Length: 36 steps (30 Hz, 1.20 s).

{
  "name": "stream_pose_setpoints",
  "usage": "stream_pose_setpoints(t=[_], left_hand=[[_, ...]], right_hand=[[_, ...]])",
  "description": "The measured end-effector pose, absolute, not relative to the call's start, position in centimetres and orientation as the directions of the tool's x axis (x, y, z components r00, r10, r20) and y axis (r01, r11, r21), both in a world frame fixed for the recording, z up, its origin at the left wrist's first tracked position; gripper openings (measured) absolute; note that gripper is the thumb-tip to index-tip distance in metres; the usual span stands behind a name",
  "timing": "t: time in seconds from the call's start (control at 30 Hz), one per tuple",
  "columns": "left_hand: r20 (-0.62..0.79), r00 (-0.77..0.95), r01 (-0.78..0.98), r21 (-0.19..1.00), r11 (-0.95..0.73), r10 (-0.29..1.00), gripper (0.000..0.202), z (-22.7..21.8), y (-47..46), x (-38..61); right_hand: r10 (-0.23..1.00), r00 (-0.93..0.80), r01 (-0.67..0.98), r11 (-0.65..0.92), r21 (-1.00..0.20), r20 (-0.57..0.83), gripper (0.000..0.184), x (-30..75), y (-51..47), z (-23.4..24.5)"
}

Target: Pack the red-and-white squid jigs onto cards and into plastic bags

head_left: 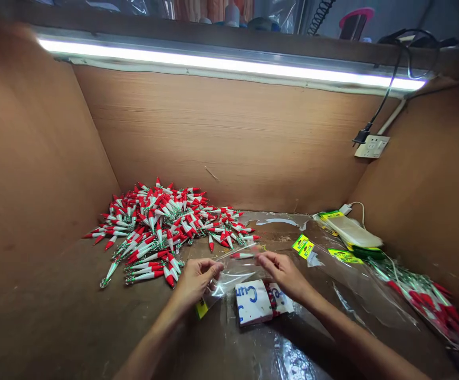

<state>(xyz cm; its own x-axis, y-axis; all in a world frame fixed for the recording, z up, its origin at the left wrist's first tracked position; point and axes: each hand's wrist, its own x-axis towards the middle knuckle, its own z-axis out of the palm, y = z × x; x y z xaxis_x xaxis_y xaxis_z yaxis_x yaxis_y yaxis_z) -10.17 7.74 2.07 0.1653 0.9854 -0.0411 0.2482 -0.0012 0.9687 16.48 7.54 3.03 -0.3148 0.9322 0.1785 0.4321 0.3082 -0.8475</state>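
Note:
Between my two hands is a clear plastic bag [231, 272] with a yellow label [202, 308] at its lower left. My left hand [195, 281] pinches the bag's left side between thumb and fingers. At the bag's right edge, my right hand [283, 272] has its thumb and fingers closed; the fingertips are slightly blurred. A red-and-white squid-jig-like fishing lure [242, 256] lies behind the bag. Just below the hands sits a folded white packet with blue lettering [252, 303], its right part overlapped by my right hand.
A large heap of red-and-white lures [162, 216] covers the back left. At right lie yellow label cards [303, 246], a stack of clear bags [352, 232] and bagged lures [427, 301]. A power socket [372, 146] and hanging plug [361, 137] are on the back wall, under a light tube [229, 62].

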Motion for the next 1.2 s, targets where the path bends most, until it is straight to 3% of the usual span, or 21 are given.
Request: stream_pose_setpoints(t=[0.07, 0.13, 0.2, 0.27, 0.33, 0.47, 0.53, 0.6, 0.67, 0.73, 0.83, 1.0, 1.2], left_hand=[[-0.043, 0.128, 0.249, 0.968, 0.010, 0.991, 0.052, 2.3, 8.1, -10.7], [-0.047, 0.104, 0.251, 0.968, 0.020, 0.993, 0.055, 2.5, 8.3, -11.1], [-0.048, 0.092, 0.256, 0.966, 0.023, 0.995, 0.056, 2.3, 8.4, -11.2], [-0.041, 0.090, 0.265, 0.964, 0.015, 0.995, 0.056, 2.0, 8.5, -11.1], [-0.027, 0.098, 0.278, 0.961, -0.001, 0.995, 0.055, 1.7, 8.5, -11.0], [-0.005, 0.135, 0.308, 0.951, -0.037, 0.991, 0.054, 1.4, 8.5, -10.8], [-0.010, 0.154, 0.319, 0.947, -0.041, 0.988, 0.053, 1.3, 8.5, -10.8], [-0.020, 0.167, 0.326, 0.945, -0.036, 0.986, 0.051, 1.2, 8.4, -10.7], [-0.038, 0.178, 0.329, 0.944, -0.024, 0.983, 0.051, 1.1, 8.3, -10.6], [-0.063, 0.195, 0.336, 0.942, -0.006, 0.979, 0.052, 1.0, 8.2, -10.4], [-0.111, 0.230, 0.344, 0.938, 0.026, 0.967, 0.053, 0.8, 7.9, -10.1], [-0.208, 0.290, 0.345, 0.933, 0.101, 0.934, 0.055, 0.2, 7.3, -9.6], [-0.312, 0.341, 0.354, 0.917, 0.186, 0.887, 0.058, 0.1, 6.8, -9.1]], right_hand=[[0.880, -0.422, 0.568, 0.446, -0.692, 0.220, 0.054, 16.0, 6.1, 2.6], [0.818, -0.547, 0.628, 0.540, -0.560, 0.176, 0.071, 14.9, 4.4, 1.9], [0.775, -0.620, 0.649, 0.593, -0.477, 0.120, 0.090, 13.7, 3.0, 1.3], [0.758, -0.644, 0.651, 0.613, -0.447, 0.103, 0.094, 12.9, 2.1, 1.3], [0.724, -0.682, 0.611, 0.643, -0.462, 0.104, 0.080, 13.0, 1.5, 1.9], [0.632, -0.770, 0.497, 0.684, -0.534, 0.092, 0.030, 15.8, -0.1, 3.2], [0.637, -0.766, 0.489, 0.664, -0.566, 0.085, 0.011, 17.7, -1.1, 2.8], [0.704, -0.705, 0.544, 0.610, -0.577, 0.080, 0.007, 19.5, -1.9, 1.6], [0.832, -0.547, 0.673, 0.503, -0.543, 0.093, 0.018, 21.2, -2.4, 0.0], [0.933, -0.343, 0.798, 0.352, -0.489, 0.112, 0.046, 22.7, -2.4, -1.3], [0.975, -0.210, 0.857, 0.220, -0.467, 0.075, 0.080, 24.6, -1.6, -2.1], [0.973, -0.221, 0.802, 0.222, -0.554, 0.069, 0.082, 26.6, 0.4, -0.9], [0.910, -0.401, 0.736, 0.390, -0.553, 0.107, 0.090, 26.9, 1.5, 0.8]])
